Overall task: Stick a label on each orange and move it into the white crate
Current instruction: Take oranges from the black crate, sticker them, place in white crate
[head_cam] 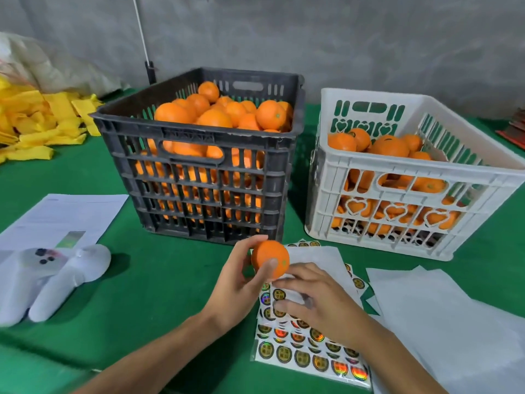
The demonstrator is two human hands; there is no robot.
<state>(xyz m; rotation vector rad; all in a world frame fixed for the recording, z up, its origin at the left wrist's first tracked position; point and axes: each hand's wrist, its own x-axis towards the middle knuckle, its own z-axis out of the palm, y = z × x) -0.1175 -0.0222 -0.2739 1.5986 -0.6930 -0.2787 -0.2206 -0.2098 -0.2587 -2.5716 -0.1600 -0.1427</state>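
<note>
My left hand [241,282] holds one orange [270,258] above the green table, thumb and fingers curled round it. Just to its right, my right hand [315,300] lies over the sheet of round shiny labels [309,354], fingers bent down onto the stickers; whether it pinches one I cannot tell. The black crate [199,177] behind is heaped with oranges. The white crate [397,194] at the right is partly filled with oranges.
Blank white backing sheets [443,322] lie at the right front. A white device [48,280] and printed paper [65,214] sit at the left. Yellow foam sleeves [37,123] are piled at the far left. A grey wall stands behind.
</note>
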